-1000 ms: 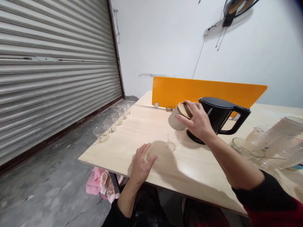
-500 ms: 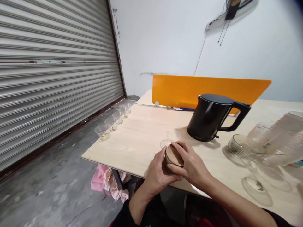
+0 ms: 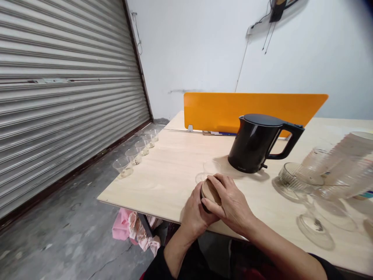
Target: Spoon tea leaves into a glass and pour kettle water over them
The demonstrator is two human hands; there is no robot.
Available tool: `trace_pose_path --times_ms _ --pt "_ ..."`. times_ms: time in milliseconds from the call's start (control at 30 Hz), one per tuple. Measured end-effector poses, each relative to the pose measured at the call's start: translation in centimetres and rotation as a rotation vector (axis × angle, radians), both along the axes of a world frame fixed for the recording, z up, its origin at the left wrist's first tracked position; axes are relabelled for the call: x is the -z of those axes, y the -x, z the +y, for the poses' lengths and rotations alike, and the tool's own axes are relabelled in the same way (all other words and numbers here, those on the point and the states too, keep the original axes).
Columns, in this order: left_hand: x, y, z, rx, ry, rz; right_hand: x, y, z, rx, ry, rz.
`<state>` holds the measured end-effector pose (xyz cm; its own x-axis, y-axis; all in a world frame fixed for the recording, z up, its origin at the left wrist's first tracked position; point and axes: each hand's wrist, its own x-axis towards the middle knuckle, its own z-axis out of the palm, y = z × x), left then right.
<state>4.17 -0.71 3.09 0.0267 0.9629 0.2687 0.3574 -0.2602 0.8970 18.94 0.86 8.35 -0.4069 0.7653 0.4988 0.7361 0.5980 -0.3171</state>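
Observation:
Close to the table's front edge, my left hand (image 3: 194,217) is wrapped round the side of a small round jar whose body is mostly hidden. Its flat, wood-coloured lid (image 3: 210,192) faces up and tilts a little. My right hand (image 3: 233,202) grips that lid from the right, thumb on the near side and fingers over the far rim. Just beyond the hands stands a clear plastic cup (image 3: 211,167). To their right and further back is a black electric kettle (image 3: 247,146) with its handle pointing right.
Several clear cups with small bits inside, such as the nearest cup (image 3: 123,167), line the left table edge. On the right are a ribbed glass bowl (image 3: 300,177), stacked plastic cups (image 3: 344,167) and another clear cup (image 3: 316,231). An orange divider (image 3: 253,105) stands behind the kettle.
The view has shifted slightly. Both hands stay on the jar; the lid looks more tilted and my right hand has turned a little over it.

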Motion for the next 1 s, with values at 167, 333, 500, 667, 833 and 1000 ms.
trace_pose_path --times_ms 167,333,500,667,833,1000 --pt "0.4 0.2 -0.2 -0.016 0.022 0.021 -0.9 -0.3 0.5 0.016 0.155 0.196" --pt "-0.3 0.5 -0.6 0.014 0.045 -0.009 -1.1 -3.2 1.4 0.066 0.108 0.451" --pt "-0.1 0.6 -0.6 0.030 0.018 -0.027 2.5 -8.6 1.4 0.298 0.082 0.273" --pt "0.4 0.5 -0.6 0.023 0.028 -0.010 6.9 -11.0 0.9 0.328 0.138 0.021" --pt "1.1 0.6 -0.6 0.013 0.026 0.010 5.0 -12.1 -0.9 0.328 0.031 0.030" --pt "1.7 0.6 -0.6 -0.015 0.051 0.029 -0.7 -17.0 -4.4 0.783 -0.198 0.374"
